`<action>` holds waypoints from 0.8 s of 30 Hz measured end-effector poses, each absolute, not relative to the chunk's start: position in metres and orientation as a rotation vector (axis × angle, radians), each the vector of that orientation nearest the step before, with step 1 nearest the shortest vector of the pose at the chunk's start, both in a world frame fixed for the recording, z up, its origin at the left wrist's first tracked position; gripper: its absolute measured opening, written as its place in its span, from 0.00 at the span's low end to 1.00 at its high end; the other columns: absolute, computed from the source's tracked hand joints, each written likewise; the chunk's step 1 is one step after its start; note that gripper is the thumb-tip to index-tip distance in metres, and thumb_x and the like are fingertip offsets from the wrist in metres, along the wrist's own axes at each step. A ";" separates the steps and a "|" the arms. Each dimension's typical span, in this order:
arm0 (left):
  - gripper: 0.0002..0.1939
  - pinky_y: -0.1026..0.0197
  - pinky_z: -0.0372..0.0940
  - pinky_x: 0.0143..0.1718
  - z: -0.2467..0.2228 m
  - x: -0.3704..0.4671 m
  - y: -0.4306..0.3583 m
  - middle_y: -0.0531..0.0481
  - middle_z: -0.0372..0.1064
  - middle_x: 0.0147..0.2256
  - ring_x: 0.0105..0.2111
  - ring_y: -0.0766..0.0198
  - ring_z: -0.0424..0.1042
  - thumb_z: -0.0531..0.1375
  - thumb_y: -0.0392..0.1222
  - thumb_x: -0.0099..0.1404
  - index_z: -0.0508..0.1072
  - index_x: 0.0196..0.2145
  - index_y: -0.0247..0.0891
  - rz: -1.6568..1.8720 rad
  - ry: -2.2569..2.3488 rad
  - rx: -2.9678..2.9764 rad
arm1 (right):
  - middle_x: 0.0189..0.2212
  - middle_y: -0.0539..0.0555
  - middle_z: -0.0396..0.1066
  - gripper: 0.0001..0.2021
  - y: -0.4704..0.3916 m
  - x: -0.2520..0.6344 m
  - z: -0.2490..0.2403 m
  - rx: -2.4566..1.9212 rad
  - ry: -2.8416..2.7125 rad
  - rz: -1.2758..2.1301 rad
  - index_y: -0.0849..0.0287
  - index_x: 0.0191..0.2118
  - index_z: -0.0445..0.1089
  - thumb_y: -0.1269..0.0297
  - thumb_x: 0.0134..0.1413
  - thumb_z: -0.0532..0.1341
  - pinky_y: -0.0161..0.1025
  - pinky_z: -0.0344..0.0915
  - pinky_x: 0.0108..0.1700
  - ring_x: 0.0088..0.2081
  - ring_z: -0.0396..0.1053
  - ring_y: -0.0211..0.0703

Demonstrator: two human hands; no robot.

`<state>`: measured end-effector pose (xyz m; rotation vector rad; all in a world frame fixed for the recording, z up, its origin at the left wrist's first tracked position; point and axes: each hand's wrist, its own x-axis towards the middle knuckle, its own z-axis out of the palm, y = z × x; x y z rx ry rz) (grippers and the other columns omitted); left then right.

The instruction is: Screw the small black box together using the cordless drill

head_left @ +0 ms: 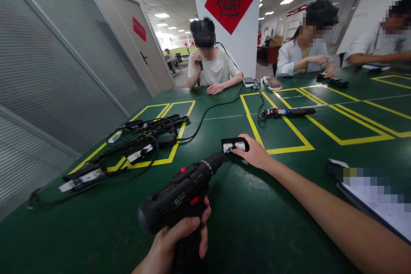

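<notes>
My left hand [184, 237] is wrapped round the handle of a black cordless drill [180, 195] with red buttons, thumb on its near side. The drill tilts forward and right. Its chuck end meets a small black open-sided housing [226, 141] with a white and silvery inside. A thin bit seems to reach into the housing; the contact is too small to make out. My right hand [253, 152] pinches the housing's right end between thumb and fingers, close to the table. Part of the drill handle is hidden by my left hand.
The green table [257, 214] bears yellow tape outlines. Black cabled devices [154, 130] lie at left, and a wired tool [289, 112] at right. A clipboard [375, 205] is near my right forearm. Several people with headgear sit opposite; one person [218, 68] faces me.
</notes>
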<state>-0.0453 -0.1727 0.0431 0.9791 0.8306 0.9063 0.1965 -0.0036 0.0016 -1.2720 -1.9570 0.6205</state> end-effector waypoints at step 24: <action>0.12 0.58 0.61 0.25 0.043 -0.045 -0.173 0.49 0.63 0.33 0.19 0.66 0.68 0.50 0.37 0.62 0.64 0.44 0.37 0.914 0.820 0.975 | 0.38 0.53 0.67 0.18 -0.003 0.197 -0.001 -1.268 -1.960 0.582 0.56 0.48 0.60 0.58 0.52 0.57 0.39 0.60 0.41 0.39 0.65 0.43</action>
